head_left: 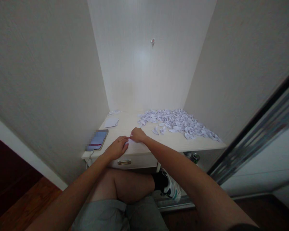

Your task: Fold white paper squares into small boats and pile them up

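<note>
Over the front of the white desk (144, 146), my left hand (118, 147) and my right hand (137, 134) meet at a small piece of white paper (129, 140). Fingers of both hands are closed on it, and they cover most of it. Ahead and to the right lies a large heap of small folded white papers (175, 120). A couple of folded pieces (159, 130) sit apart from the heap, closer to my right hand. Beyond my left hand is a short stack of flat white paper sheets (111, 122).
A tablet (98, 140) with a lit screen and a white cable (90, 157) lies at the desk's left edge. Thin paper scraps (114, 112) are in the back left corner. Below are a drawer handle (124, 162) and a can (195, 157). Panels rise on three sides.
</note>
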A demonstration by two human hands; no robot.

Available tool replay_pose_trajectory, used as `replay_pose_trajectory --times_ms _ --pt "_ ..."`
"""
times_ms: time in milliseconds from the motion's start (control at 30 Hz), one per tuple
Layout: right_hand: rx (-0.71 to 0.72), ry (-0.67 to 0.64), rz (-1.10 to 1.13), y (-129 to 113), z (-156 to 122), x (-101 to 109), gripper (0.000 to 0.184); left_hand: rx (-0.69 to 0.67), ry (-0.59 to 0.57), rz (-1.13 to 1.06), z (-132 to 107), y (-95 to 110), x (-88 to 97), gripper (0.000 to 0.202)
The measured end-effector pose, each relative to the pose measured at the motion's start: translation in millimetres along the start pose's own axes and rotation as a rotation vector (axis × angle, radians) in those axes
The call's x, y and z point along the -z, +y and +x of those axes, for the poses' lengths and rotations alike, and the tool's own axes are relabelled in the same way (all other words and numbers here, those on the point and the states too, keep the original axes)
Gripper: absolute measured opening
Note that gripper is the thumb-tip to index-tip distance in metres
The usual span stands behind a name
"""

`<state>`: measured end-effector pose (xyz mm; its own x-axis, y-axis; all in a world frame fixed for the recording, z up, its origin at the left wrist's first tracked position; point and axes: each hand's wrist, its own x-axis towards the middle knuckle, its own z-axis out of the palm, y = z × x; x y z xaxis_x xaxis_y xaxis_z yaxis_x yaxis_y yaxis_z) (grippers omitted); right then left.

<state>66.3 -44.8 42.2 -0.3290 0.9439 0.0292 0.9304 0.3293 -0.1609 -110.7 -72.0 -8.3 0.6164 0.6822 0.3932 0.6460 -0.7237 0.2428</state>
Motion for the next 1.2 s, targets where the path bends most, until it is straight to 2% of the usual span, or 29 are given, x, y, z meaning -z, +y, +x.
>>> replay_pose_trajectory --times_ms 100,200,467,800,1200 --pt "0.035 0.119 0.005 2 -23 -14 0.031 -0.010 0.015 -0.008 0 -2 -0.9 0.035" --pt "0.136 0.187 0.017 5 -38 -22 0.032 -0.006 0.022 -0.015 0 -3 -1.8 0.035" --pt "0.347 0.287 0.127 17 -37 -33 0.026 0.004 0.013 -0.007 -1 -3 -0.6 0.037" --pt "0.347 0.313 0.165 20 -30 -43 0.021 -0.018 -0.020 0.032 0 -3 -1.2 0.039" --pt "0.372 0.310 0.178 23 -30 -37 0.023 -0.032 -0.044 0.075 1 -2 -1.4 0.040"
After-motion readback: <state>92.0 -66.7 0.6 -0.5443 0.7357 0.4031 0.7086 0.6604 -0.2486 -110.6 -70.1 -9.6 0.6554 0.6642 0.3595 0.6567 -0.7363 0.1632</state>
